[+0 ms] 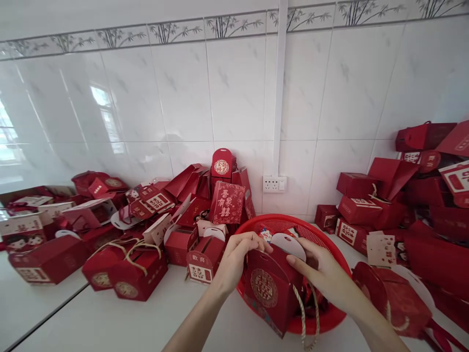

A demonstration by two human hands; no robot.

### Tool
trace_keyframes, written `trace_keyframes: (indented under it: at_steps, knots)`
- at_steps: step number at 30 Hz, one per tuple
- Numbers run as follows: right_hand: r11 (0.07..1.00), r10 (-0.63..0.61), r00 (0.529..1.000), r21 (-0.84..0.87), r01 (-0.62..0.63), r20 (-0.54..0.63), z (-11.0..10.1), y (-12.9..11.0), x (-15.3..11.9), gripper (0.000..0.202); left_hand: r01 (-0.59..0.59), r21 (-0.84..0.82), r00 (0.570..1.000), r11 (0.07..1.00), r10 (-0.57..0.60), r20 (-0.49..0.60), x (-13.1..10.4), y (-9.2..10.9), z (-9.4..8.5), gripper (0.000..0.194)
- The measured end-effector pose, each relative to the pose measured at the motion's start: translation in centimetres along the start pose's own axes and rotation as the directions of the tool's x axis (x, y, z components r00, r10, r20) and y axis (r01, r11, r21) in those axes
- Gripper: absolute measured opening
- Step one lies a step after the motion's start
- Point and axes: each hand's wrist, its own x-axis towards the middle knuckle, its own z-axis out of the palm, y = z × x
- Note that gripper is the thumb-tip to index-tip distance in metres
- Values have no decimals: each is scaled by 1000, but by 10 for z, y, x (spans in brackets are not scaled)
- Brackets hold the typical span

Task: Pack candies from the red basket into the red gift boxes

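Note:
A red paper gift box (pixel 266 291) with a round gold emblem is held tilted over the near side of a red plastic basket (pixel 339 254). My left hand (pixel 240 254) pinches the box's upper edge at the left. On the other side my right hand (pixel 320 269) grips the upper flaps, its thumb on the front one and its fingers behind the pale back flap (pixel 289 244). A twisted cream cord (pixel 302 313) hangs from the box's right side. Small wrapped items (pixel 266 233) show in the basket behind the box; its inside is hidden from me.
Several red gift boxes crowd the white table (pixel 154 325) on the left, among them a pair with cord handles (pixel 135 274). More boxes are piled at the right (pixel 361 210). A power socket (pixel 274 184) is on the tiled wall behind the basket.

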Motion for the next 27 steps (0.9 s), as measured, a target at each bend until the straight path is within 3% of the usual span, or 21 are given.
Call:
trace_keyframes:
  at_steps: [5,10,15,17,20,27]
  knots:
    - [1000,-3,1000,13,3,-14,0,-7,-1,51,39,34,992,999,-43,120,-1,3,-4,30]
    - [999,-2,999,-38,0,-47,-1,-8,-2,53,100,105,990,989,-110,87,-2,2,-3,32]
    - [1000,11,1000,9,-11,16,-5,-14,-8,58,12,206,995,979,-32,93,-1,-2,-3,43]
    - [1000,15,998,6,-15,61,-7,-18,-10,58,-21,245,990,969,-14,138,-1,-2,-4,38]
    - [999,28,993,-47,-23,115,-9,-23,-11,58,-45,354,968,934,-46,245,0,1,-5,22]
    - [982,86,985,-178,-59,151,-21,-27,-19,59,-77,472,950,878,-80,303,5,2,-7,26]
